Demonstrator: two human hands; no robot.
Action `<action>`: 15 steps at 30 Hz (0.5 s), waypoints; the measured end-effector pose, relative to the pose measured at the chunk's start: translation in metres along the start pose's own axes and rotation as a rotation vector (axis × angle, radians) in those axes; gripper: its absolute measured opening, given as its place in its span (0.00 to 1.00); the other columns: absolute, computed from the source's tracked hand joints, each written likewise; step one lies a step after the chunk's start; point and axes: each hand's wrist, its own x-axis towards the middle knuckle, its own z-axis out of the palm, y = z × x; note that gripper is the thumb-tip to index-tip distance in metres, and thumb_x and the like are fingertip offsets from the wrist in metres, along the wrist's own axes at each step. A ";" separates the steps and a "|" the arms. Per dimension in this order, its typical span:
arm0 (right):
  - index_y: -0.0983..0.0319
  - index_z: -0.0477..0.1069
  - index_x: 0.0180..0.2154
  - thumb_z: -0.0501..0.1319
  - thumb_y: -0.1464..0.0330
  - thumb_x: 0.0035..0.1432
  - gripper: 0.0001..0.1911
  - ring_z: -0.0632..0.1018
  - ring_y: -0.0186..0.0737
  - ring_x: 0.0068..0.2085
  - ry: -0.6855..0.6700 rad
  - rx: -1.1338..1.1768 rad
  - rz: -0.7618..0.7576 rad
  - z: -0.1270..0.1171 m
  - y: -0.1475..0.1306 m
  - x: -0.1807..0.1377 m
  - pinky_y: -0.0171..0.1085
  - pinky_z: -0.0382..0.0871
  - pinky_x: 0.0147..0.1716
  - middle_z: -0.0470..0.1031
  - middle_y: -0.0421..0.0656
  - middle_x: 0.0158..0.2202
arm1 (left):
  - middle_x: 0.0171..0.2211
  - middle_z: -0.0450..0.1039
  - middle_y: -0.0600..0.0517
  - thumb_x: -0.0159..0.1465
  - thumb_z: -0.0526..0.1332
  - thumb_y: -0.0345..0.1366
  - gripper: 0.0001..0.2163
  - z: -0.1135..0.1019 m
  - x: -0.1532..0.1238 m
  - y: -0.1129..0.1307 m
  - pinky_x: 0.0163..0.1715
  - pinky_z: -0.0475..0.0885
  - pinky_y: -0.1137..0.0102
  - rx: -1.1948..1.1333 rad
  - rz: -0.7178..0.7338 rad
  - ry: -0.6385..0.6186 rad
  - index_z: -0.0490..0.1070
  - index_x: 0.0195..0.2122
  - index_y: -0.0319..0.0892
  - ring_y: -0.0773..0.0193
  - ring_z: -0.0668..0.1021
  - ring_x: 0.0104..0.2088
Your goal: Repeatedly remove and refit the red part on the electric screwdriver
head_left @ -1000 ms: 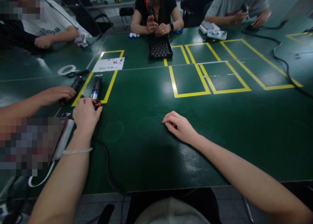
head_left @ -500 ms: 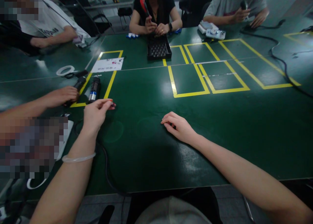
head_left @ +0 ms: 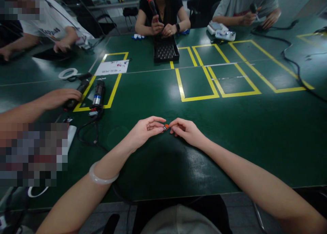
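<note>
Between the thumb and fingers of my left hand [head_left: 148, 130] is a small orange and grey piece [head_left: 166, 126], too small to identify. My right hand [head_left: 187, 130] rests low over the table directly beside it, fingers loosely curled with a gap between thumb and index. Its fingertips are very close to the piece; whether they touch it I cannot tell. Back to the left, a black cylindrical tool with a silver and blue band [head_left: 98, 93] lies on the table, its cable running toward me.
Another person's hand [head_left: 73, 95] lies on a second dark tool at left. Yellow tape outlines [head_left: 200, 99] mark the green table. A black tray [head_left: 166, 59] sits before a person opposite holding a red and black tool [head_left: 152, 7]. A white paper [head_left: 112, 67] and tape roll [head_left: 67, 73] lie far left.
My left hand has moved right, away from the banded tool, carrying the small orange and grey piece to my right hand. My right hand has barely moved.
</note>
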 end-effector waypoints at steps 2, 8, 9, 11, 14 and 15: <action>0.63 0.71 0.42 0.57 0.68 0.63 0.07 0.75 0.30 0.28 -0.007 0.057 0.022 0.000 0.000 0.001 0.30 0.67 0.27 0.77 0.41 0.32 | 0.44 0.79 0.44 0.59 0.68 0.41 0.19 0.002 -0.001 0.001 0.52 0.73 0.61 0.054 0.031 0.008 0.74 0.49 0.39 0.57 0.80 0.46; 0.62 0.68 0.40 0.62 0.61 0.61 0.11 0.75 0.30 0.28 -0.031 0.227 0.074 0.003 -0.001 0.002 0.29 0.67 0.24 0.76 0.41 0.33 | 0.45 0.79 0.47 0.66 0.60 0.41 0.13 0.008 -0.006 0.001 0.49 0.72 0.62 0.482 0.307 0.082 0.76 0.47 0.42 0.58 0.79 0.45; 0.62 0.68 0.39 0.63 0.60 0.60 0.12 0.75 0.31 0.29 -0.040 0.242 0.082 0.003 -0.001 0.003 0.29 0.68 0.24 0.75 0.40 0.32 | 0.45 0.78 0.47 0.67 0.60 0.40 0.12 0.010 -0.007 0.000 0.49 0.72 0.62 0.566 0.371 0.096 0.76 0.47 0.43 0.58 0.79 0.46; 0.62 0.68 0.38 0.65 0.59 0.57 0.14 0.76 0.32 0.29 -0.052 0.250 0.096 0.003 0.000 0.003 0.30 0.68 0.24 0.74 0.39 0.29 | 0.44 0.78 0.48 0.68 0.58 0.39 0.10 0.014 -0.009 0.000 0.49 0.71 0.63 0.697 0.470 0.101 0.76 0.46 0.43 0.59 0.78 0.46; 0.62 0.68 0.38 0.67 0.60 0.56 0.15 0.75 0.32 0.28 -0.052 0.230 0.100 0.003 0.001 0.003 0.30 0.68 0.24 0.72 0.37 0.26 | 0.44 0.77 0.47 0.69 0.57 0.39 0.10 0.015 -0.010 0.000 0.49 0.70 0.63 0.793 0.522 0.055 0.74 0.46 0.42 0.59 0.77 0.46; 0.62 0.68 0.38 0.67 0.60 0.56 0.14 0.75 0.31 0.27 -0.049 0.216 0.093 0.003 0.001 0.003 0.30 0.68 0.24 0.71 0.36 0.26 | 0.45 0.77 0.47 0.69 0.57 0.40 0.11 0.013 -0.009 0.000 0.49 0.70 0.63 0.813 0.523 0.044 0.74 0.47 0.42 0.59 0.76 0.47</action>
